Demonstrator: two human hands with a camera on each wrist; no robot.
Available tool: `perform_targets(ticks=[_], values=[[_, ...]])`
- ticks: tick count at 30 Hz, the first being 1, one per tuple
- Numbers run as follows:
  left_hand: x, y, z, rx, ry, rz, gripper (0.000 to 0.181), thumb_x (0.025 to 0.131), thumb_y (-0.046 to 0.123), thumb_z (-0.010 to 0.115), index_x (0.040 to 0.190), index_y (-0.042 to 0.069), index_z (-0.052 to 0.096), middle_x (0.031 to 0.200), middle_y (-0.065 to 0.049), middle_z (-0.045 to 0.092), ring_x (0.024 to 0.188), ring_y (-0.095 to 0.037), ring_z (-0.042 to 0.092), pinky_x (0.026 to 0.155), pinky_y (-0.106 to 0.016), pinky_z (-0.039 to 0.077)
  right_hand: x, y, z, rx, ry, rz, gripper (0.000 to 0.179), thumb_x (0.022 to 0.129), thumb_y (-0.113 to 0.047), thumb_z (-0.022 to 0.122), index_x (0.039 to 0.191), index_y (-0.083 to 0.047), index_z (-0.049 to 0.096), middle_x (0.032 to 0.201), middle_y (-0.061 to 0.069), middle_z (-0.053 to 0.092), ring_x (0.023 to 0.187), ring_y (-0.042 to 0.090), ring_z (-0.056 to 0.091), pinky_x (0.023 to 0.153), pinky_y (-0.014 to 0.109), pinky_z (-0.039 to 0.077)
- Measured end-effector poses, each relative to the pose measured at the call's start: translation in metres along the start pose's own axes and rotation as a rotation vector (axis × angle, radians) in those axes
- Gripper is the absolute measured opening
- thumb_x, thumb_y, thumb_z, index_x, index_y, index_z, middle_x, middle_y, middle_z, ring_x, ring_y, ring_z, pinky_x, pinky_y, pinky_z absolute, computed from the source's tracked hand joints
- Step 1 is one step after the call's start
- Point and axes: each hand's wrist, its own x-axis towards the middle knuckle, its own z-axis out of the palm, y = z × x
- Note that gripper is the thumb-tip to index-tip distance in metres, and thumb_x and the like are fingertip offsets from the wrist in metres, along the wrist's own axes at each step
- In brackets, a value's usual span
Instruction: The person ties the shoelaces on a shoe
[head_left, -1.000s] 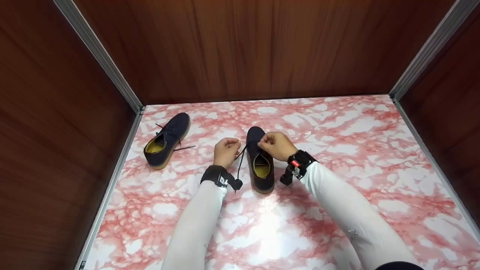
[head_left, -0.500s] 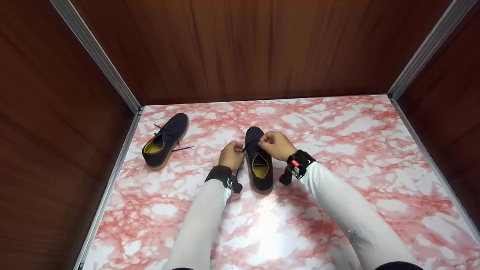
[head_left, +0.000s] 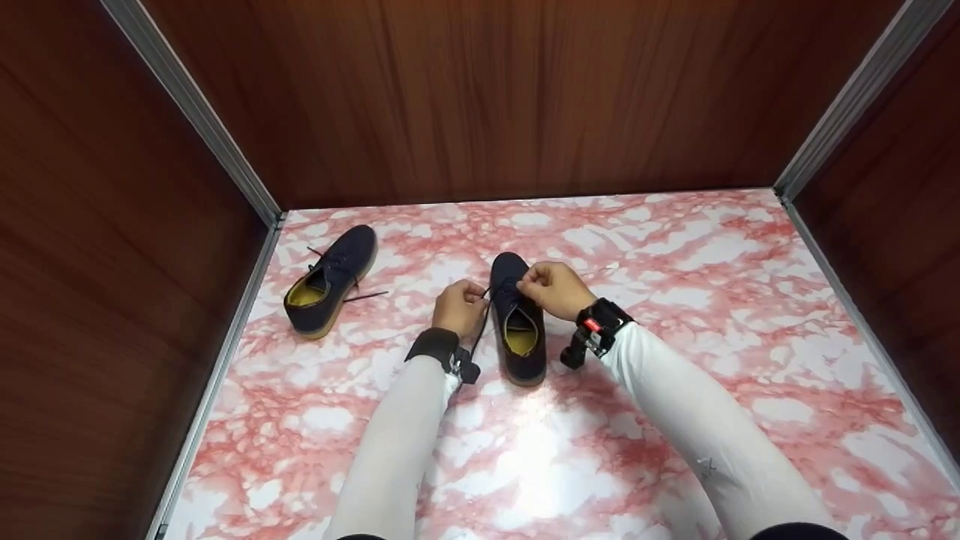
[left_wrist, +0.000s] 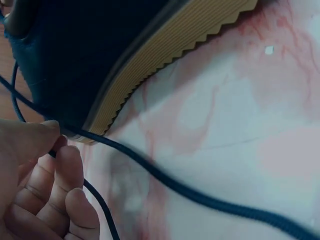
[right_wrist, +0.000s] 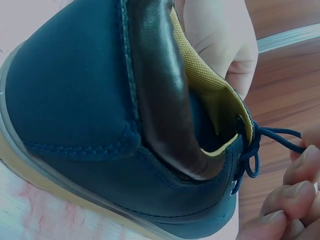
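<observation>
Between thumb and fingers of the left hand [head_left: 459, 307], pinches a thin, round, dark-blue cord lace [left_wrist: 197, 196], fingertips together, one long strand running back toward the wrist. With the right hand [head_left: 559, 291], pinches a loop of lacing stretching from a small dark-blue knot [right_wrist: 249, 155] on a low-cut navy shoe with brown collar, yellow lining and ribbed tan sole [right_wrist: 105, 120]. Has that shoe upright between both hands on a red-and-white marbled surface [head_left: 637, 420], toe pointing away. Wears black wrist straps [head_left: 433, 345] and white sleeves [head_left: 390, 450]. Well apart on the left, has a matching navy shoe [head_left: 330, 281], laces loose to both sides. Beyond, faces dark reddish-brown wood-grain panels [head_left: 525, 105] with grey metal corner strips [head_left: 210, 112].
</observation>
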Motion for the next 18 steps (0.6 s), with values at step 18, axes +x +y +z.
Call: perform_targets(ticks=[18], values=[[-0.007, 0.011, -0.034, 0.067, -0.080, 0.040, 0.018, 0.092, 0.027, 0.076, 0.080, 0.016, 0.073, 0.072, 0.004, 0.072, 0.064, -0.010, 0.057, 0.063, -0.024, 0.044, 0.005, -0.005, -0.003, 0.083, 0.064, 0.080, 0.013, 0.096, -0.018, 0.065, 0.087, -0.009, 0.066, 0.063, -0.011, 0.052, 0.059, 0.006, 0.049, 0.055, 0.020, 0.038]])
